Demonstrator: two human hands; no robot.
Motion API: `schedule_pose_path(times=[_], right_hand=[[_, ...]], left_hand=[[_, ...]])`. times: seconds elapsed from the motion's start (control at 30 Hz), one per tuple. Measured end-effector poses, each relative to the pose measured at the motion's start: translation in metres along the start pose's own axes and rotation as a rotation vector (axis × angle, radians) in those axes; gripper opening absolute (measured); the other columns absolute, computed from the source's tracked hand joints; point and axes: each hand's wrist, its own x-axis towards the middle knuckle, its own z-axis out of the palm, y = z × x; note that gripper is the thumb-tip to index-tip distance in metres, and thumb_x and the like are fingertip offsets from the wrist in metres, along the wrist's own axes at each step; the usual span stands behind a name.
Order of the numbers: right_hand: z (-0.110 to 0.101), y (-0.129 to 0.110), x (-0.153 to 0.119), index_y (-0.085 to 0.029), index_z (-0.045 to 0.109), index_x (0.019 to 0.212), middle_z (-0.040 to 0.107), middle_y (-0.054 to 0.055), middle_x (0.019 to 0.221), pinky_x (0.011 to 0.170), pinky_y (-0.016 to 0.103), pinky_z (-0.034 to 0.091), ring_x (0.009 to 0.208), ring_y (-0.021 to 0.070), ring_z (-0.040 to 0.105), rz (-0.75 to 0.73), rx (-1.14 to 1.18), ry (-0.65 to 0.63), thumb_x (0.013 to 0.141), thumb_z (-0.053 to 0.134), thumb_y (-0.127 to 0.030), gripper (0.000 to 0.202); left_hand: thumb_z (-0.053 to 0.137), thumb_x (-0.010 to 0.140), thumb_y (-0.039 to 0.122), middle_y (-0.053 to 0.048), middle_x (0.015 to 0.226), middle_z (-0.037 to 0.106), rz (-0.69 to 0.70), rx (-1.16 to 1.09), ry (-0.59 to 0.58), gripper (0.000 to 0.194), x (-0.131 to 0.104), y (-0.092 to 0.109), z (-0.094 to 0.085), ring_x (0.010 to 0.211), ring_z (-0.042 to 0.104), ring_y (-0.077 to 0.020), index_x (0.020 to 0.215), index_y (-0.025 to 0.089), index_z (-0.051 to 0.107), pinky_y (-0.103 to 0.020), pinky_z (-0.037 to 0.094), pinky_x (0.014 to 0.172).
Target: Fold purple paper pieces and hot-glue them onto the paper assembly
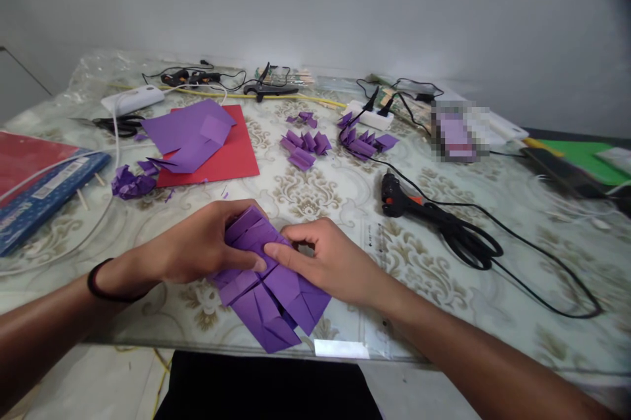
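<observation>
A folded purple paper piece (269, 321) with several creased flaps lies between my hands near the table's front edge. My left hand (207, 242) grips its upper left part, the thumb pressed on top and the other fingers mostly hidden behind. From the right, my right hand (325, 256) pinches the paper's upper right part between thumb and fingers. Both thumbs rest close together near the middle of the paper. Beyond the hands sit small folded purple pieces (302, 158) and another purple cluster (363, 144).
Purple sheets lie on a red sheet (241, 150), beside crumpled purple paper (131, 183) and black scissors (125, 125). A black glue gun (409, 202) with its looping cord is at right. A white power strip (372, 116) stands behind; a blue-red packet (54, 186) is at left.
</observation>
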Motion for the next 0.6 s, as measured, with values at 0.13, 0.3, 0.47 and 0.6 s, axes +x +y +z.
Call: schedule_pose_path(times=[0.13,0.3,0.47,0.6], right_hand=[[0.002,0.002,-0.001,-0.018,0.058,0.065,0.042,-0.005,0.062,0.051,0.027,0.025,0.057,0.0104,0.035,0.065,0.069,-0.064,0.093,0.072,-0.047,0.042],[0.003,0.003,-0.001,-0.017,0.061,0.065,0.04,-0.005,0.061,0.052,0.026,0.024,0.057,0.0102,0.036,0.052,0.122,-0.066,0.091,0.074,-0.053,0.046],[0.001,0.007,0.003,-0.017,0.061,0.066,0.045,-0.005,0.062,0.052,0.027,0.028,0.058,0.0105,0.04,0.049,0.076,-0.037,0.094,0.07,-0.052,0.046],[-0.008,0.016,0.007,-0.021,0.072,0.103,0.065,-0.002,0.081,0.065,0.028,0.045,0.071,0.0149,0.058,-0.01,0.009,0.029,0.093,0.076,-0.043,0.024]], left_hand=[[0.083,0.077,0.034,0.002,0.077,0.065,0.008,0.054,0.021,0.03,-0.001,0.002,0.001,0.067,0.057,-0.0148,0.092,0.019,0.063,-0.023,0.041,0.054],[0.084,0.077,0.034,0.004,0.075,0.063,0.014,0.056,0.019,0.029,-0.002,0.004,0.003,0.065,0.055,-0.0137,0.093,0.019,0.064,-0.023,0.041,0.054],[0.086,0.079,0.04,0.004,0.084,0.068,0.028,0.035,0.024,0.052,0.001,-0.002,-0.001,0.072,0.062,-0.0169,0.123,0.025,0.064,-0.023,0.046,0.057],[0.081,0.085,0.049,0.002,0.092,0.067,0.085,0.057,0.023,0.069,0.006,-0.011,-0.003,0.078,0.065,-0.0188,0.145,0.029,0.051,-0.026,0.052,0.061]])
